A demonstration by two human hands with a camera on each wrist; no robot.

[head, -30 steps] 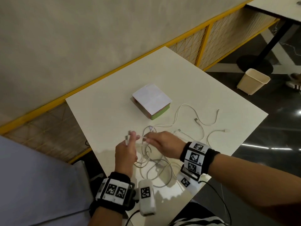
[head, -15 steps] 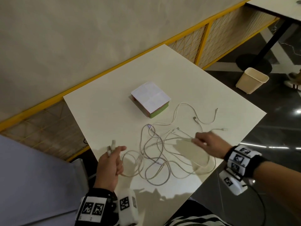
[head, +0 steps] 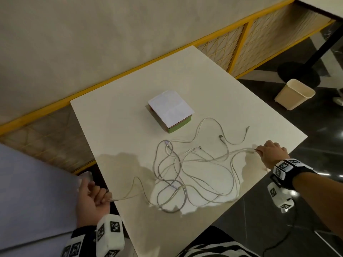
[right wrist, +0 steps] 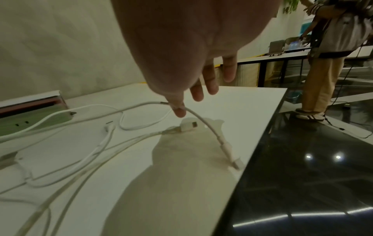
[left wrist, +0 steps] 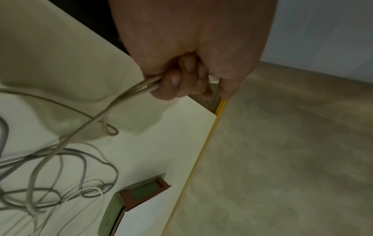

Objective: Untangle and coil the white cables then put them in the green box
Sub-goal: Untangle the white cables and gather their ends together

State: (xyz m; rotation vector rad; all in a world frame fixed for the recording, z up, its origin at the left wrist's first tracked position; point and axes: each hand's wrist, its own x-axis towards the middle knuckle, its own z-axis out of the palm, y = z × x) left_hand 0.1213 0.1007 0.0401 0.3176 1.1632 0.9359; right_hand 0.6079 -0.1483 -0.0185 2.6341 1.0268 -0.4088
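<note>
Fisted off the surface's [head: 118, 127] near-left edge, the left hand [head: 92, 200] grips cable strands; the right hand [head: 272, 153] pinches one cable near its plug at the right edge. White cables [head: 185, 169] lie looped and crossing before the green box [head: 177, 127], its inside covered by white paper.

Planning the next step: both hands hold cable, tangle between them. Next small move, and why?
Probably lift the right hand to draw its pinched strand up out of the white cables: the left hand anchors the other side, and loops still cross mid-table.
</note>
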